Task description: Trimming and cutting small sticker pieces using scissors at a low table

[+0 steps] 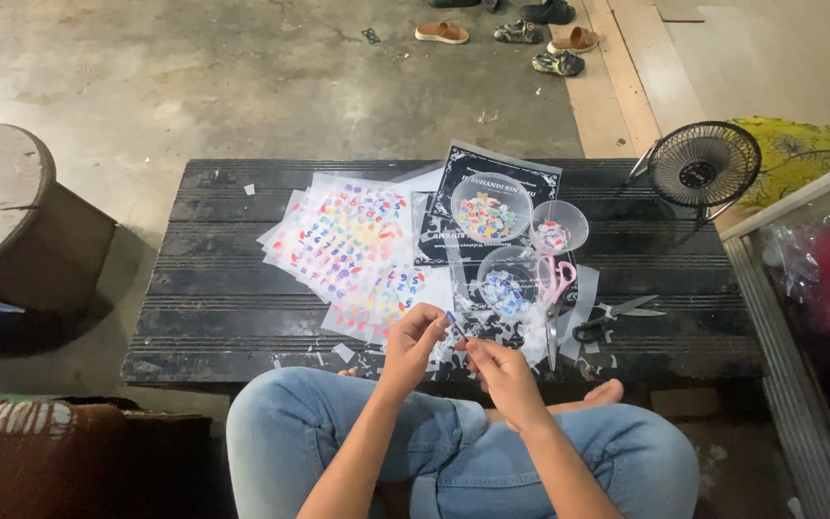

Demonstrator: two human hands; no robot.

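I sit cross-legged in blue jeans before a low black wooden table (242,317). My left hand (413,338) and my right hand (501,370) meet over the table's near edge, pinching a small blue sticker piece (453,325) between their fingertips. Several sheets of colourful letter stickers (348,240) lie spread on the table beyond my left hand. Three clear round bowls hold cut pieces: a large bowl (491,209), a small bowl (559,228) and a near bowl (504,281). Pink-handled scissors (554,288) lie just past my right hand.
Black-handled scissors (615,317) lie to the right on the table. A small black fan (703,163) stands at the far right corner. Sandals (441,33) sit on the concrete floor beyond. A round wooden stool (2,207) is on the left, a glass case (818,288) on the right.
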